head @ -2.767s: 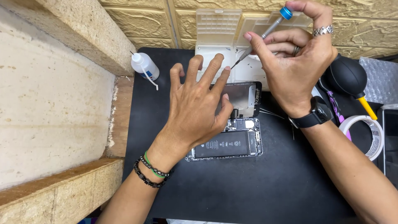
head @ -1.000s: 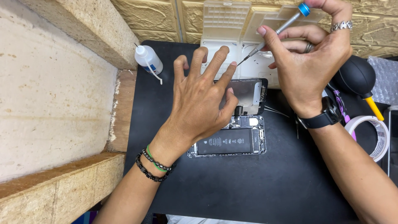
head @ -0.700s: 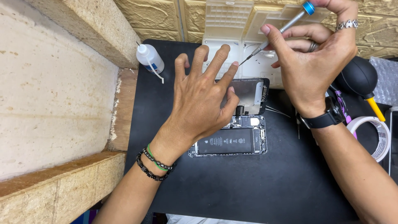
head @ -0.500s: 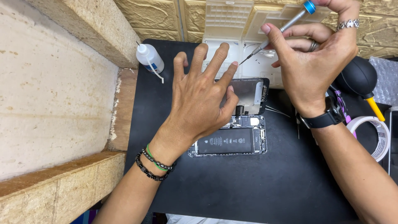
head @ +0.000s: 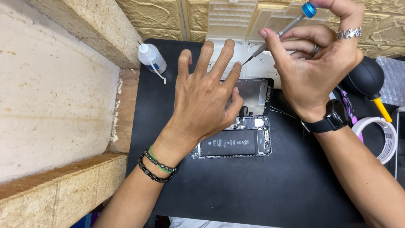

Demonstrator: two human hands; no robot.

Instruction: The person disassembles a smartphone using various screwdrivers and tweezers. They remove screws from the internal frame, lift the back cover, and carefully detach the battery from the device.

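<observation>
An opened phone [head: 236, 143] lies on the black mat [head: 253, 194], its battery and boards exposed and its screen panel [head: 255, 95] folded up behind. My left hand [head: 206, 97] rests spread over the phone's upper part with fingers apart, the thumb near the screen panel's hinge. My right hand [head: 314, 63] holds a thin screwdriver [head: 278, 31] with a blue cap, its tip pointing down-left just above my left fingertips, over the white parts tray [head: 232, 25].
A small white squeeze bottle [head: 151, 59] stands at the mat's back left. A black rubber air blower [head: 367, 78] with a yellow nozzle and a roll of tape [head: 382, 137] lie at the right. A stone ledge [head: 63, 84] borders the left side.
The view has shifted slightly; both hands keep nearly the same pose. The screwdriver tip stays near my left fingertips above the phone.
</observation>
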